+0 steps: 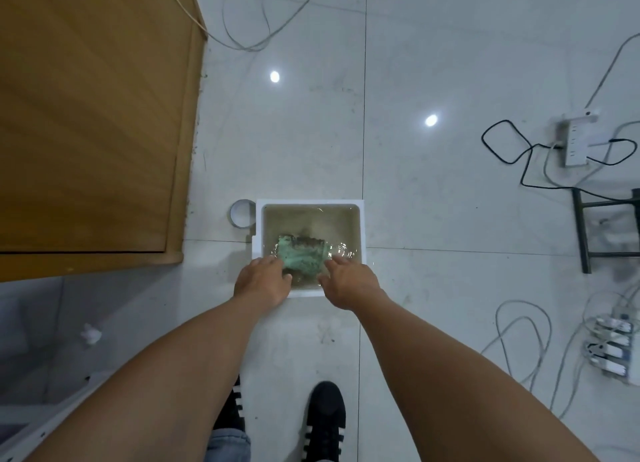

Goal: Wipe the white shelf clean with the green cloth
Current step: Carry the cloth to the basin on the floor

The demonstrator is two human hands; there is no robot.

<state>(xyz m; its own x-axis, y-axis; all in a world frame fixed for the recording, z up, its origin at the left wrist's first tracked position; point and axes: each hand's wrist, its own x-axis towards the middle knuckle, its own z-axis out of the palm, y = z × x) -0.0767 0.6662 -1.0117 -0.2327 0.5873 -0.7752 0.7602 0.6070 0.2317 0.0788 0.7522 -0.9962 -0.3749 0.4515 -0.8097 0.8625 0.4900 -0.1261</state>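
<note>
the left hand [262, 281] reaches down over the near-left corner of a square white foam basin [360, 226] that sits on the pale tiled floor [433, 63]. its fingers are bent and spread, tips at the near-left edge of the crumpled green cloth [302, 256]; whether they pinch it cannot be told. the right hand [349, 281] comes in over the near-right side, fingers loosely open, tips dipping at the cloth's right edge, with ripples in the murky water [318, 219] beside them. it closes on nothing that can be seen.

the cloth lies sunk in the near half of the basin, spread between the two hands.

the step in hand looks like wetting or rinsing the cloth, so wiping is not yet begun. the next move likely calls for both hands to gather the cloth, lift it clear and wring it over the basin so little drips onto the tiles.

a grey tape roll [242, 214] stands just beside the basin's far-left corner, and a brown wooden panel [93, 115] fills the left. a white shelf frame [52, 409] shows at the lower left, near the left forearm. black shoes [325, 423] stand close to the basin's near side. cables [519, 337] and power strips lie well apart to the right, so the floor around the basin is mostly open.
</note>
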